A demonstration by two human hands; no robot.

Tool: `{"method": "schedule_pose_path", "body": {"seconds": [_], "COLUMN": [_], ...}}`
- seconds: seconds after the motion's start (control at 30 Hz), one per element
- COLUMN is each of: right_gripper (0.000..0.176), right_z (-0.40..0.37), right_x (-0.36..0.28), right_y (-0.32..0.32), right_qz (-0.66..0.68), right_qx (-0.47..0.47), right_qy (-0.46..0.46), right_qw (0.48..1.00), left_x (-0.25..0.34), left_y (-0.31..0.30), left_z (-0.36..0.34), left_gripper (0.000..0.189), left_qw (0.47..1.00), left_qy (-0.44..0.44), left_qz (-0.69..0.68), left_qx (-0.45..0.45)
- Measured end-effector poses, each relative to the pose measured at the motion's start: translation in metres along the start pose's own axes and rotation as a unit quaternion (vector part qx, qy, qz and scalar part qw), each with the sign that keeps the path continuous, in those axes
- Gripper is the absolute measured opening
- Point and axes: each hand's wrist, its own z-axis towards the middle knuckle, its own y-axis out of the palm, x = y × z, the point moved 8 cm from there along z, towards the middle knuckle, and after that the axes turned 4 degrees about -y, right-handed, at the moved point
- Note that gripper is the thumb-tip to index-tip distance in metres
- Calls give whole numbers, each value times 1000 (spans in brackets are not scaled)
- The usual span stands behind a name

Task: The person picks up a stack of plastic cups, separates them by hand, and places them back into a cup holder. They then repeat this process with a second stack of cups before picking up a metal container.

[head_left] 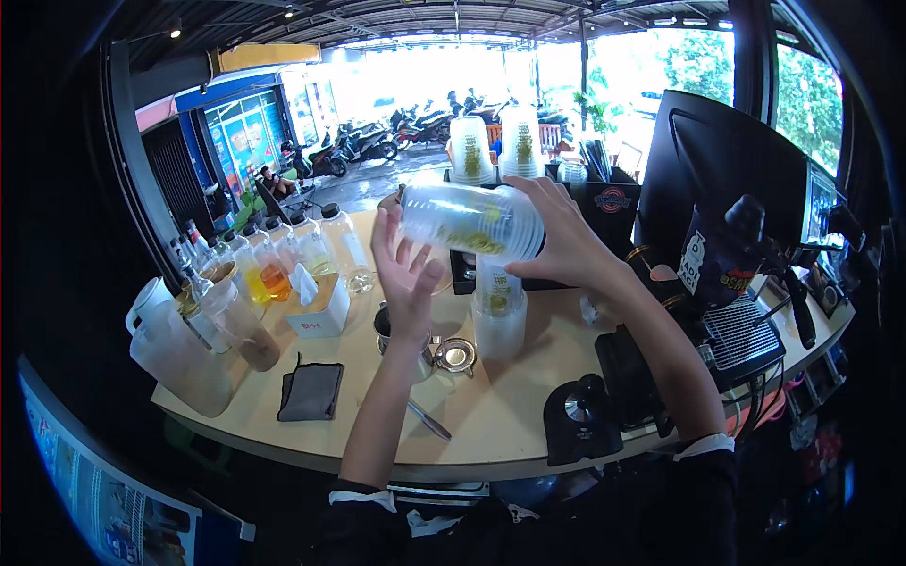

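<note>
A stack of clear plastic cups with yellow-green print (462, 219) lies sideways in the air above the counter (377, 443), between my two hands. Its right end, with the stacked rims, is gripped by my right hand (571, 236). At the left end, my left hand (411, 274) has its fingers spread, with the palm turned up beside the cups. Below the held stack stands another stack of cups (500, 321) on the counter. Left of it are a metal pitcher (384, 325) and a round metal strainer (456, 356).
Bottles (344, 245), a tissue box (319, 309), a large jug (184, 363) and a folded dark cloth (310, 391) occupy the left. An espresso machine (741, 311) and a black tamping stand (582, 420) are at the right. More cup stacks (472, 151) stand behind. A person (276, 184) sits far off.
</note>
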Motion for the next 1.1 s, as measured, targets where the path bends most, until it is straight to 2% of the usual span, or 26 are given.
{"method": "schedule_pose_path", "body": {"seconds": [0.03, 0.1, 0.17, 0.2, 0.23, 0.27, 0.3, 0.33, 0.37, 0.4, 0.47, 0.5, 0.57, 0.63, 0.8, 1.0, 1.1], "right_gripper": [91, 91, 90, 90, 79, 68, 68, 56, 43, 43, 24, 24, 24, 25, 28, 26, 25], "right_z": [0, -2, -6, -10, -15, -21, -26, -33, -39, -47, -66, -73, -90, -103, -129, -134, -136], "right_x": [-9, -23, -35, -38, -37, -34, -33, -27, -25, -29, -29, -31, -23, -18, -15, -12, -6], "right_y": [-2, -8, -11, -10, -14, -16, -13, -4, 3, 6, 9, 14, 17, 24, 34, 34, 28], "right_qz": [13, 27, 89, 90, 169, 246, 246, 296, 345, 346, 442, 443, 488, 467, 469, 465, 423], "right_qx": [-4, -9, -11, -11, 28, 67, 66, 51, 35, 34, 71, 69, 156, 178, 203, 278, 298], "right_qy": [-17, -35, -54, -55, -31, -6, -7, 9, 25, 26, 102, 107, 140, 157, 214, 228, 234], "right_qw": [1000, 999, 994, 994, 985, 967, 967, 954, 938, 937, 888, 887, 847, 852, 832, 809, 823], "left_x": [7, 9, -1, -5, -6, -15, -22, -26, -27, -30, -33, -35, -24, -30, -31, -37, -42], "left_y": [-3, -9, -12, -12, -16, -16, -15, -13, -12, -10, -9, -8, -4, -7, -5, -8, -16], "left_z": [3, 8, 5, 0, -5, -11, -18, -25, -32, -39, -56, -60, -67, -77, -89, -99, -98], "left_gripper": [101, 94, 84, 70, 70, 65, 61, 54, 54, 54, 57, 57, 65, 73, 74, 74, 72], "left_qw": [1000, 999, 998, 992, 992, 982, 968, 960, 960, 958, 955, 954, 984, 985, 986, 989, 986], "left_qy": [15, 35, -63, -109, -108, -143, -177, -196, -196, -202, -211, -216, -118, -137, -99, -88, -107], "left_qz": [-27, 5, -6, -67, -66, -122, -178, -200, -200, -200, -202, -204, -113, -92, -51, -57, -98], "left_qx": [7, 15, 26, 16, 16, 1, -15, -21, -20, -28, -52, -49, -71, -48, -128, -106, -82]}}
